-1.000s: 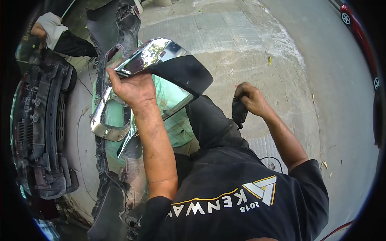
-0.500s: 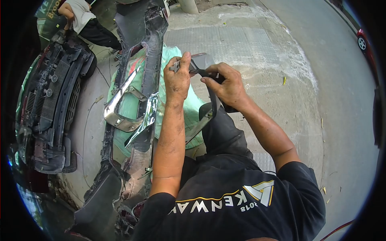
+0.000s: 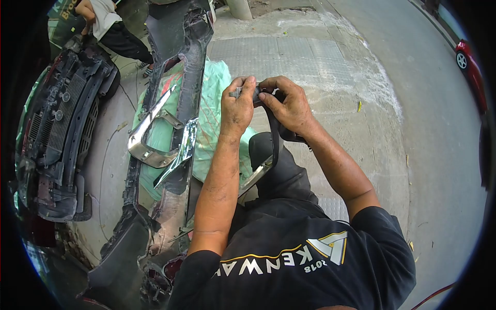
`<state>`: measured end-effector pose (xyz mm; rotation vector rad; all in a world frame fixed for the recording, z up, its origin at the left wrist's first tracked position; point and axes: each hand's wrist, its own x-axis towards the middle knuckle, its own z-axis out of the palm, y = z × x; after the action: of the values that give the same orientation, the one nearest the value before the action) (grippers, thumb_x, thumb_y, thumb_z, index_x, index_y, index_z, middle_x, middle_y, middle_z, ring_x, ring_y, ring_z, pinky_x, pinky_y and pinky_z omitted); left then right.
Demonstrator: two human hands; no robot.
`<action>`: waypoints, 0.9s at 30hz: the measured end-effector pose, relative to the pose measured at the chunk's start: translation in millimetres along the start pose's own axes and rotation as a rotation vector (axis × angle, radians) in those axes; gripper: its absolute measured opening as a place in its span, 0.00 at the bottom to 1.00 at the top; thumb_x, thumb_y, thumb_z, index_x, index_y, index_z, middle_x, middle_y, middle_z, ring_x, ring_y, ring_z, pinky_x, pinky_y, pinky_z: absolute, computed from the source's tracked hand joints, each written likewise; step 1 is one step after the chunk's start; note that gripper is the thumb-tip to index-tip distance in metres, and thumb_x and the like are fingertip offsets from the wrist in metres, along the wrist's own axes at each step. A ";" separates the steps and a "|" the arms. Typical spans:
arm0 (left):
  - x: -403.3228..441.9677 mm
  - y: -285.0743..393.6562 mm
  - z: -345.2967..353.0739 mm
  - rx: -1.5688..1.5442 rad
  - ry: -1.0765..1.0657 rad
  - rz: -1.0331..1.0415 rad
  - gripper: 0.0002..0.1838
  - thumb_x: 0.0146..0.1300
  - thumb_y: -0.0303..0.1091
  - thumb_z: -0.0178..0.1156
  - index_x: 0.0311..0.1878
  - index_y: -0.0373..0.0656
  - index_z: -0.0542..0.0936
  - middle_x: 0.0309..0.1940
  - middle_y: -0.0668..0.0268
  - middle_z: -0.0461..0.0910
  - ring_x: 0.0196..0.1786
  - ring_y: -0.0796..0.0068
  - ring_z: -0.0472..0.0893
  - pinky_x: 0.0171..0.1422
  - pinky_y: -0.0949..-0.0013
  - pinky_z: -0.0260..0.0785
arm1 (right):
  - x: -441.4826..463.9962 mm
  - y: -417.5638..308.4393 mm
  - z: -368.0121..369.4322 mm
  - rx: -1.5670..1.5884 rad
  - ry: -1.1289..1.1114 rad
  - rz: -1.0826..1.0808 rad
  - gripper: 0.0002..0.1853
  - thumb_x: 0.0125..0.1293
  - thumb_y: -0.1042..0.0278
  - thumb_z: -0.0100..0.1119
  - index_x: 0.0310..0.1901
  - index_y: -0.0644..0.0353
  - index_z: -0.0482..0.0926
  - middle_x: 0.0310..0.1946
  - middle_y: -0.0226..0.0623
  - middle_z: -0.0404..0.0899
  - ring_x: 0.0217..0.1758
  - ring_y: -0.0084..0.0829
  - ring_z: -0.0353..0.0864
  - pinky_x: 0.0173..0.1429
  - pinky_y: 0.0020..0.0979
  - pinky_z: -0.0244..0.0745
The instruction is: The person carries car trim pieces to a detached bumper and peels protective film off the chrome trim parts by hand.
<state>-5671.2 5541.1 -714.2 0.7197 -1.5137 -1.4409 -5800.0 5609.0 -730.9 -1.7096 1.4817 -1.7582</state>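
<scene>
My left hand (image 3: 237, 111) is closed around the end of a dark plastic trim piece (image 3: 274, 132), its thumb upright, with a small grey part (image 3: 235, 93) showing at the fingers. Close beside it, my right hand (image 3: 289, 106) pinches the same trim between thumb and fingers. The trim curves down from both hands over my knee, and a shiny strip (image 3: 257, 175) shows at its lower end. What lies between my fingertips is partly hidden. To the left, a chrome trim frame (image 3: 155, 147) rests on a dark car bumper (image 3: 194, 85).
Green plastic sheeting (image 3: 214, 93) lies under the bumper. At the far left stands a car's exposed front end (image 3: 64, 124). Another person (image 3: 116, 31) stands behind it. A red car (image 3: 467, 67) is on the road at right.
My hands have come closer together, the left one shifting right. The grey flat face of the trim that stood up between them has tilted out of sight.
</scene>
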 end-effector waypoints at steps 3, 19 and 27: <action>-3.7 0.3 -1.0 0.003 -0.023 0.018 0.17 0.70 0.42 0.56 0.44 0.33 0.77 0.35 0.62 0.80 0.37 0.73 0.83 0.45 0.68 0.80 | 0.2 0.1 0.7 0.036 -0.007 0.011 0.11 0.58 0.73 0.65 0.42 0.65 0.81 0.36 0.42 0.82 0.39 0.36 0.84 0.44 0.34 0.78; -11.9 -0.2 13.8 0.235 0.032 0.171 0.17 0.72 0.41 0.54 0.38 0.34 0.78 0.26 0.65 0.79 0.29 0.79 0.76 0.35 0.72 0.70 | 6.3 -6.7 -8.8 -0.301 -0.052 -0.271 0.06 0.61 0.77 0.58 0.37 0.65 0.72 0.31 0.45 0.74 0.34 0.47 0.77 0.38 0.42 0.73; -6.6 -6.4 7.6 0.216 0.060 0.167 0.17 0.72 0.42 0.54 0.37 0.35 0.78 0.24 0.67 0.76 0.29 0.80 0.73 0.34 0.71 0.68 | 1.5 -2.4 -8.5 -0.175 -0.134 -0.253 0.06 0.62 0.78 0.57 0.38 0.64 0.70 0.33 0.45 0.73 0.36 0.48 0.76 0.40 0.43 0.72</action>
<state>-5676.2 5549.3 -721.2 0.7388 -1.6575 -1.1336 -5806.6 5612.8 -726.3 -2.1416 1.4521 -1.6301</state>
